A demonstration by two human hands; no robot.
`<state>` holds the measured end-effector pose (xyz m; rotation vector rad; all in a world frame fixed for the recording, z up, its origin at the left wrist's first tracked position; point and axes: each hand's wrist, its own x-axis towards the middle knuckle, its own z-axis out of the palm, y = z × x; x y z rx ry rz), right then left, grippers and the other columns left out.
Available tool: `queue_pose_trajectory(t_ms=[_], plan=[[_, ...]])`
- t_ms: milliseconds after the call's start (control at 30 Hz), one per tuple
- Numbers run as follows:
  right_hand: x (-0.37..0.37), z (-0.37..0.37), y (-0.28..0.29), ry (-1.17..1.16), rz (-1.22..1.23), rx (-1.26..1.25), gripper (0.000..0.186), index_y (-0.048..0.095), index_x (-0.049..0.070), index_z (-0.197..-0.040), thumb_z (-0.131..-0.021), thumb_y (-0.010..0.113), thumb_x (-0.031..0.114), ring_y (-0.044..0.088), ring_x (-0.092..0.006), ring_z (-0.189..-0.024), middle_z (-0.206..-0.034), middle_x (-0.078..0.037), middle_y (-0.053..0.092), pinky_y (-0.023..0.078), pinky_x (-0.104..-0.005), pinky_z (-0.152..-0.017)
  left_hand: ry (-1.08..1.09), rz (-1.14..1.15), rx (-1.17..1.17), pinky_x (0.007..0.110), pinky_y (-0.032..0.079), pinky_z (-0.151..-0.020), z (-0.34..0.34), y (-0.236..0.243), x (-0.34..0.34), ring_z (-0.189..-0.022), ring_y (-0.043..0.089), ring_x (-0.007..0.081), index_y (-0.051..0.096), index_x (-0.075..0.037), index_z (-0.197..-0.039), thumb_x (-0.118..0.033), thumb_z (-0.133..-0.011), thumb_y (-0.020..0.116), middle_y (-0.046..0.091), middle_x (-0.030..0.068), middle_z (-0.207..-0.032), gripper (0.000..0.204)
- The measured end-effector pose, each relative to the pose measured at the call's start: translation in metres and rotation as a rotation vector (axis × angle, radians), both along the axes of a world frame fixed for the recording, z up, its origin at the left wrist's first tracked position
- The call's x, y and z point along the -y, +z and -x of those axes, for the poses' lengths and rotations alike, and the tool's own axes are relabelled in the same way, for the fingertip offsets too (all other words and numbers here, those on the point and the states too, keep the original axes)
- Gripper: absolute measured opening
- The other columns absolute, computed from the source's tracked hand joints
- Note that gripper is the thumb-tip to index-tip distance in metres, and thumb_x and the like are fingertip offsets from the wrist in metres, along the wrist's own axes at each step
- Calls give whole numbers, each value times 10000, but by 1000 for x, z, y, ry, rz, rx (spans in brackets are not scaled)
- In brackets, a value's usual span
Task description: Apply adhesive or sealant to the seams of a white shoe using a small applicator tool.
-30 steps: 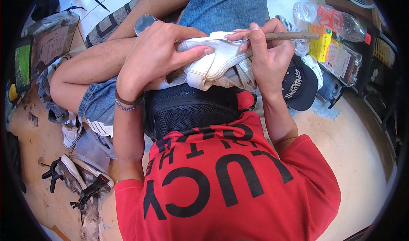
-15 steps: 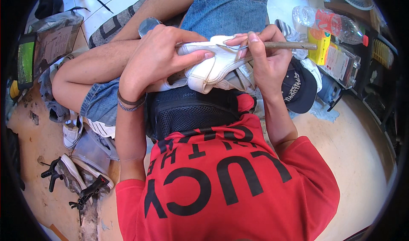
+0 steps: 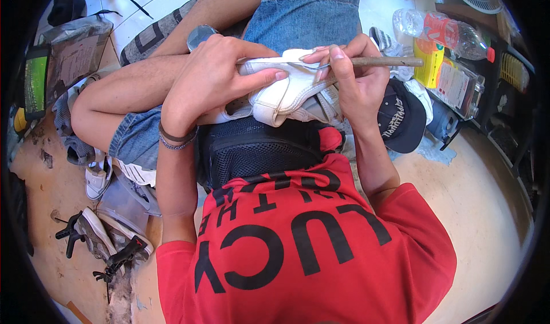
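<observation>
A white shoe (image 3: 282,98) lies across my lap, over a black mesh bag (image 3: 258,152). My left hand (image 3: 215,75) is closed round the shoe's left end, its thumb pressed on the white upper. Between the thumb and fingers of my right hand (image 3: 360,75) is an awl-like tool with a round wooden handle (image 3: 395,62) pointing right. Its thin metal shaft (image 3: 309,66) runs left along the shoe's upper edge. Whether the tip goes into the shoe I cannot tell.
On the right are a dark cap (image 3: 398,118), a clear plastic bottle (image 3: 444,31) and a yellow box (image 3: 428,60). A pair of shoes with black clamps (image 3: 117,235) lies on the floor at lower left. A small round-lidded jar (image 3: 200,36) stands by my leg.
The wooden-handled tool has shifted slightly left with my right hand, and more of its shaft seems to lie along the shoe's edge. My left hand keeps its grip.
</observation>
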<state>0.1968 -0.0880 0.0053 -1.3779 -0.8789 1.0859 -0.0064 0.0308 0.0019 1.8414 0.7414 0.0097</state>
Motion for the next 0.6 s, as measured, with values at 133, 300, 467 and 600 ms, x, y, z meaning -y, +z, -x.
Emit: queue_pose_trajectory(t_ms=[133, 300, 467, 600], plan=[[3, 0, -5, 20, -20, 77, 179, 499, 10, -865, -991, 593, 96, 666, -103, -707, -825, -178, 726, 551, -245, -670, 2, -4, -2, 325, 542, -650, 0, -4, 2, -666, 699, 219, 754, -13, -1067, -284, -852, 735, 730, 166, -787, 346], [6, -4, -15, -24, -147, 48, 173, 501, 7, -875, -983, 604, 95, 669, -107, -710, -818, -167, 726, 550, -248, -685, -3, 1, -52, 329, 545, -665, -3, -1, 0, -681, 702, 220, 754, -7, -1059, -279, -852, 737, 733, 163, -794, 343], [-2, 3, -12, 17, -93, 79, 161, 522, 9, -881, -981, 610, 99, 648, -93, -719, -822, -137, 723, 531, -254, -685, 4, -7, 29, 322, 548, -688, 3, -5, -4, -725, 709, 218, 742, -4, -1082, -272, -854, 739, 741, 162, -852, 352], [-5, 11, -8, -19, -44, 151, 144, 558, 24, -862, -972, 623, 91, 613, -78, -705, -792, -83, 703, 494, -248, -651, 63, 37, 83, 323, 544, -731, 17, 3, -6, -800, 705, 237, 739, -10, -1055, -232, -849, 734, 747, 131, -933, 303]])
